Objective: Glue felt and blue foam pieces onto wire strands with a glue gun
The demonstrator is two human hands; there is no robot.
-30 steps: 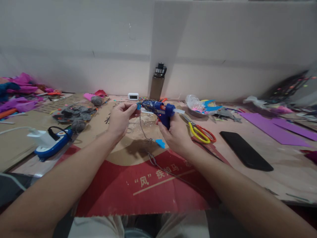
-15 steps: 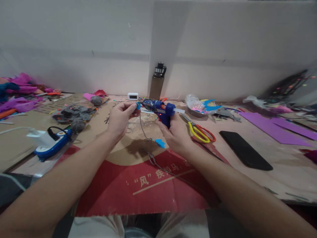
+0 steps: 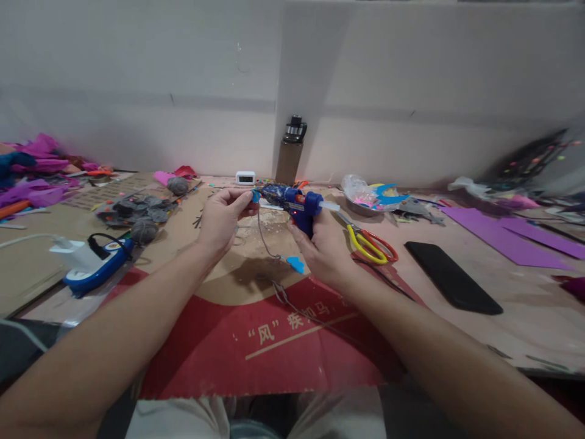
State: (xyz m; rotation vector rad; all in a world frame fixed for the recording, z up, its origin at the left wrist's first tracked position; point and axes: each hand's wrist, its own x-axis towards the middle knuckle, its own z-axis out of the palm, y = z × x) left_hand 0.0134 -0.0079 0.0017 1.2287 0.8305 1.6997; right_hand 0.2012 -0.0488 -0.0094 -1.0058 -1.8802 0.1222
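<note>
My right hand [image 3: 322,247] is wrapped round the grip of a blue hot glue gun [image 3: 295,203], whose nozzle points left. My left hand [image 3: 222,218] pinches a small blue piece [image 3: 255,196] right at that nozzle. A thin grey wire [image 3: 265,241] hangs down from the pinched piece to the cardboard. A second small blue piece [image 3: 297,264] lies on the cardboard [image 3: 256,341] just below my right hand. Both hands are held above the red and brown cardboard sheet.
Yellow and red scissors [image 3: 371,244] and a black phone [image 3: 452,278] lie to the right. A brown bottle [image 3: 291,152] and a small white clock [image 3: 245,177] stand by the wall. A blue power strip [image 3: 94,262], grey felt scraps [image 3: 141,213] and purple sheets [image 3: 507,235] are around.
</note>
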